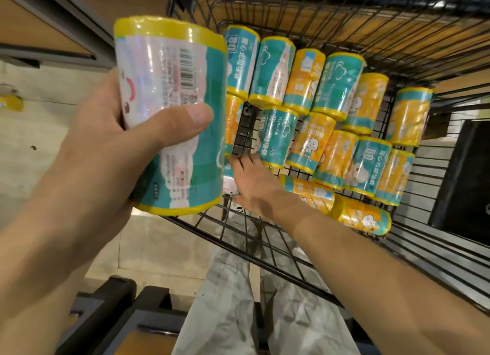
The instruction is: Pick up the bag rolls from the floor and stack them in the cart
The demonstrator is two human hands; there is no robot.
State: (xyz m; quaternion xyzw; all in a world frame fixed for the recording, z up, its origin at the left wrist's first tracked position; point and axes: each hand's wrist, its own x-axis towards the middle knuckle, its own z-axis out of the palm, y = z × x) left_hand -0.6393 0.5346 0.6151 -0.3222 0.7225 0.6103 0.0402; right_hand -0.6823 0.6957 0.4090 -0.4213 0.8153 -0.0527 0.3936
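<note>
Tiled floor [39,132], one roll [10,103] left | cart [371,23] nearly full | your left hand [111,142] grips a teal roll [172,111]; right hand [254,185] flat inside.

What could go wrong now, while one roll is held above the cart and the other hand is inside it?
1. The left hand holds the teal roll over the cart's wire edge; it may slip and fall outside.
2. The right hand, reaching low among the stacked rolls, may knock them loose.
3. One roll on the floor may be forgotten.
</note>
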